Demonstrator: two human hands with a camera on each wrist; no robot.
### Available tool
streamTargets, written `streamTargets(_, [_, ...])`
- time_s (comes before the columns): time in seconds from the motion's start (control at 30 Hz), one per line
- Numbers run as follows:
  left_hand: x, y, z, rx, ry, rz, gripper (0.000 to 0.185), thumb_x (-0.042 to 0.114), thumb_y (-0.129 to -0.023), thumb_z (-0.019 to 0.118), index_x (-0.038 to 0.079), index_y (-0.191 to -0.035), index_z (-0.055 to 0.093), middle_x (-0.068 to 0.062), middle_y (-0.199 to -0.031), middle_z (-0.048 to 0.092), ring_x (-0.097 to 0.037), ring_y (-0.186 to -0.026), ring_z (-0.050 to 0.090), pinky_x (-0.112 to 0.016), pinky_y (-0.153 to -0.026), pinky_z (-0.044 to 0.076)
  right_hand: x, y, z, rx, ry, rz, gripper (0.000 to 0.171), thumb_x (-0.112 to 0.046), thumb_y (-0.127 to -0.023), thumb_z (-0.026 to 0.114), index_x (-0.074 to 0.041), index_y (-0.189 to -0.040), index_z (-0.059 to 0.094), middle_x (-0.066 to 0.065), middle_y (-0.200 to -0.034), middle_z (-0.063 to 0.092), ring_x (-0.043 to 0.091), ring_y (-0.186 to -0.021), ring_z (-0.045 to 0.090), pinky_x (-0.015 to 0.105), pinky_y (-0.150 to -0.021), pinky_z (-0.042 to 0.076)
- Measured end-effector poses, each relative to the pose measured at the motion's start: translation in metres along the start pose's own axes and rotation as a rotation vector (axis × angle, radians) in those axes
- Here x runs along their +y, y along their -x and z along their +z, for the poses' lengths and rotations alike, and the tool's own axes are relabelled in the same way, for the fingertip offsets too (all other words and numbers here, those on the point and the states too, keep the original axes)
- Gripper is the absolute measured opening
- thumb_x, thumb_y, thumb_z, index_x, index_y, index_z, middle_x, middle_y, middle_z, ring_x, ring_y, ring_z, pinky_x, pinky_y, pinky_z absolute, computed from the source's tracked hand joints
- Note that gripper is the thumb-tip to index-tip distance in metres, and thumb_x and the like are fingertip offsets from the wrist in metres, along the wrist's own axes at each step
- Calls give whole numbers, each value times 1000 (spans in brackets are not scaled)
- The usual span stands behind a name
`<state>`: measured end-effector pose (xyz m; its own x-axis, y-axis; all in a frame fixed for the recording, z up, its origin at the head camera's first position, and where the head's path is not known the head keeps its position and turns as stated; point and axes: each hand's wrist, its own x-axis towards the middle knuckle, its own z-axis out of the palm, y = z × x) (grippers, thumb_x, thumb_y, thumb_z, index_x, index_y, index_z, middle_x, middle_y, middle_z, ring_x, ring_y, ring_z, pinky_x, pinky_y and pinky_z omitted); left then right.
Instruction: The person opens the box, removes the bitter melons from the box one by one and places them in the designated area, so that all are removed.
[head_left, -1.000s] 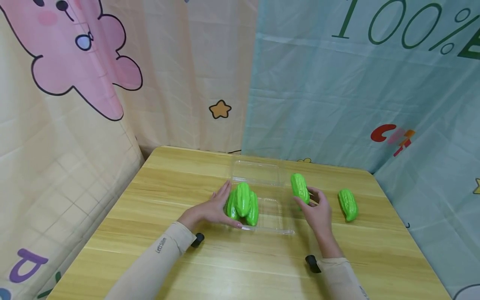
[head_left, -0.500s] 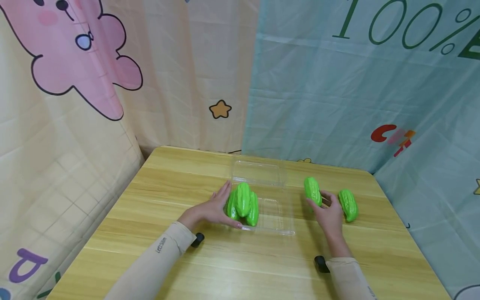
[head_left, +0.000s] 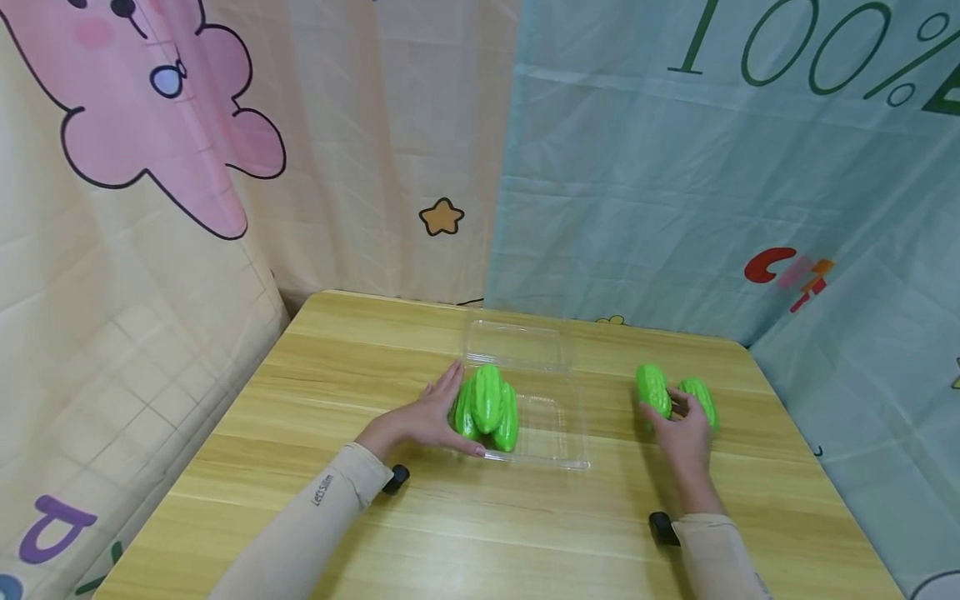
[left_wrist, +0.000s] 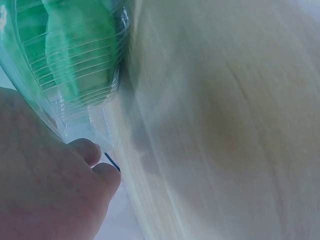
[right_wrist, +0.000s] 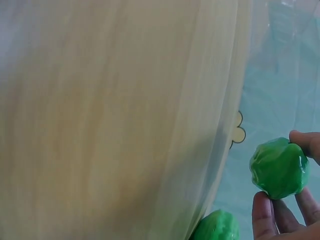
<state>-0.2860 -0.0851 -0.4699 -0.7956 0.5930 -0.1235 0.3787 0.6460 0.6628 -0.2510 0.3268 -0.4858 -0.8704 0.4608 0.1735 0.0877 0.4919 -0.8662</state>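
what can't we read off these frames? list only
- Head view: how many green gourds sit in the clear tray; they overlap, and the left hand covers one side.
- Head view: the second gourd on the table is partly behind the right hand and its held gourd.
- Left wrist view: motion blur smears the table.

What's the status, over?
Left hand rests flat against tray, steadying gourds. Right hand grips a gourd beside the loose gourd. Nothing blocking.

The right hand (head_left: 686, 433) hides much of the farther green gourd (head_left: 701, 400); wrist views are blurred.
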Motion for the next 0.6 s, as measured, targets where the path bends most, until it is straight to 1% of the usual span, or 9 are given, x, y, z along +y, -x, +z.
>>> streamTargets(0.07, [0,0,0,0,0,0,147,64,-69,84,5,-158,-16,-10,-165,-23,-24,-150,-14,-49,-120,-4,1,-1,-3,-1,47,-5,63,-21,-89,79,4,-140,52,24,-128,58,32,-114,55,22,-81,44])
streamTargets(0.17, [-1,-1,0,-1,-1,-2,147,64,-69,84,6,-158,-17,-10,-165,-23,-24,-150,-14,-49,-120,-4,1,-3,-7,-13,106,-5,63,-20,-90,78,4,-141,51,26,-126,58,35,-114,55,36,-86,48])
streamTargets(0.23, [-1,-1,0,-2,-4,-3,147,65,-69,84,6,-158,-17,-10,-165,-23,-24,-150,-14,-49,-120,-4,0,-4,-9,-28,133,-11,62,-18,-90,78,5,-141,51,29,-126,57,39,-115,54,45,-90,48])
streamTargets(0.3, [-1,-1,1,-2,-3,-3,147,65,-69,84,6,-158,-17,-9,-165,-23,-23,-150,-14,-49,-120,-4,0,-6,-12,-39,169,-29,62,-15,-89,77,7,-140,51,31,-126,56,42,-114,54,52,-92,48])
streamTargets(0.47, [-2,-2,1,-4,-5,3,147,65,-69,84,6,-158,-18,-10,-165,-24,-23,-150,-15,-49,-120,-4,4,-12,-19,-49,312,-133,58,-10,-86,77,14,-133,53,37,-126,54,51,-116,49,60,-97,41])
streamTargets(0.6, [-3,-2,1,-5,-5,5,147,65,-70,84,7,-157,-19,-9,-165,-24,-23,-150,-15,-48,-120,-4,7,-18,-22,-48,406,-203,55,-9,-84,78,16,-128,55,40,-123,53,55,-113,48,63,-95,39])
